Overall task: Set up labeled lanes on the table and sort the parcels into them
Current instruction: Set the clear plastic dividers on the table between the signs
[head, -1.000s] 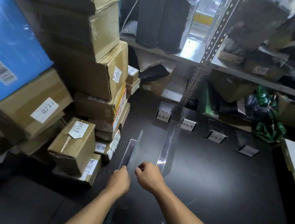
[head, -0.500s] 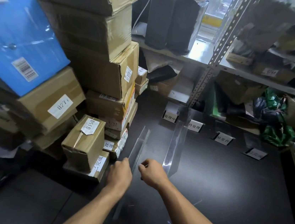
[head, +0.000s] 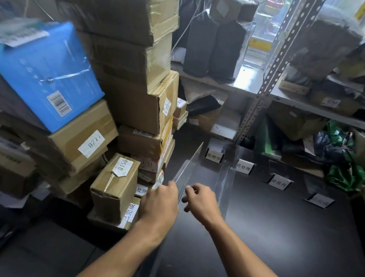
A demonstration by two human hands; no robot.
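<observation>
Over the last second both hands have travelled up the black table [head: 279,242] toward the back, and the clear divider [head: 188,164] has gone with them. Its far end sat well short of the labels; now it reaches just left of the 处理中 stand [head: 213,157]. I take this as the 1st lane wall being slid into place. Lane set-up is under way, but sorting has not begun: the parcels [head: 113,187] sit stacked at the left, none between the dividers.

The right hand [head: 201,202] has curled fingers, with thumb and forefinger meeting on the divider's top edge in a pinch. The left hand [head: 159,207] lies against the strip's left face, its fingers hidden behind its own back. Whether it grasps or only steadies, I cannot tell.

The divider is a long, thin transparent strip standing on edge. It runs from the near table edge away to the labels and shows mostly by its bright edges and glare. A second clear divider [head: 226,178] stands just to its right, ending between the 处理中 stand and the 待处理 stand [head: 243,167]. 2 more follow rightward: the 异常件 stand [head: 278,182] and a 4th stand [head: 320,200], too blurred to read.
</observation>
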